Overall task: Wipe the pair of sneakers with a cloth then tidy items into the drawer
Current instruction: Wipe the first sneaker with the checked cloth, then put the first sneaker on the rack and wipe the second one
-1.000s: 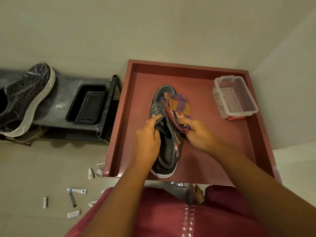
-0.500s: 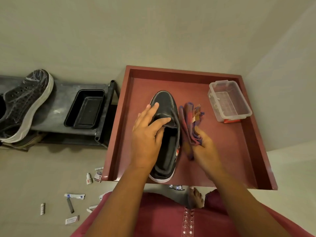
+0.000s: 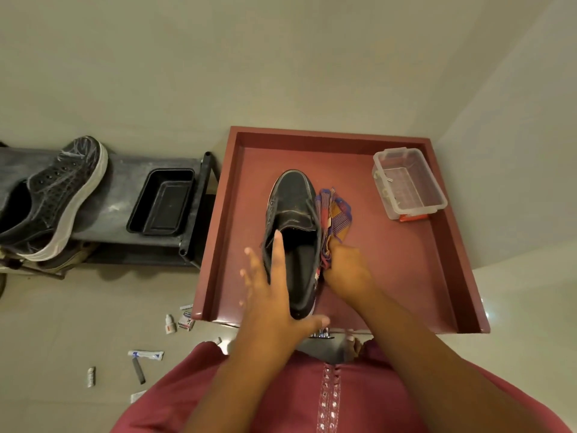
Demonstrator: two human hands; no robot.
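Your left hand (image 3: 274, 295) has slid back to the heel of the black leather sneaker (image 3: 293, 235) in the open maroon wooden drawer (image 3: 449, 245), fingers straight. Your right hand (image 3: 346, 270) bunches the striped multicoloured cloth (image 3: 335, 210) against its right side.

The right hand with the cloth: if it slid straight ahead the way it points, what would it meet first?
Likely only bare floor of the red drawer at first. The right hand, gripping the striped multicoloured cloth beside the black sneaker, points toward the back wall; the clear plastic box sits rightward.
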